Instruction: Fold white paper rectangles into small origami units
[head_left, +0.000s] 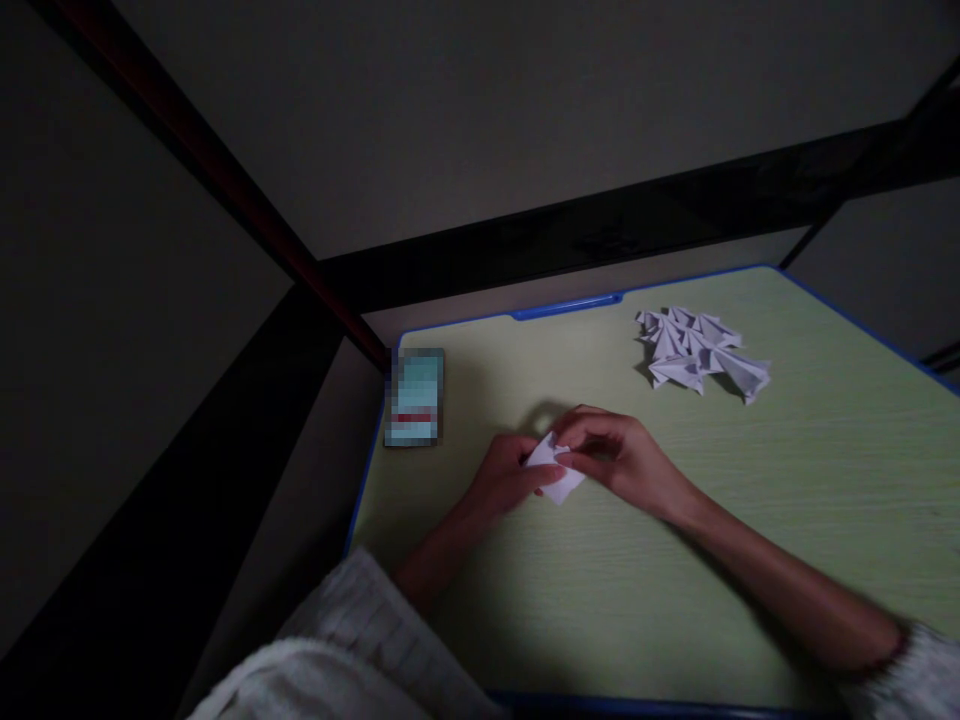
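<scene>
A small folded piece of white paper (pixel 553 472) is held just above a pale green table (pixel 675 600). My left hand (pixel 506 478) pinches its left side with closed fingers. My right hand (pixel 619 452) grips its upper right edge, fingers curled over the fold. Both hands meet at the paper near the middle of the table. Part of the paper is hidden under the fingers.
A heap of several folded white paper shapes (pixel 697 352) lies at the far right of the table. A blurred teal card or phone (pixel 414 396) lies at the far left corner. The table has a blue rim (pixel 566 305); dark bars and a wall stand behind.
</scene>
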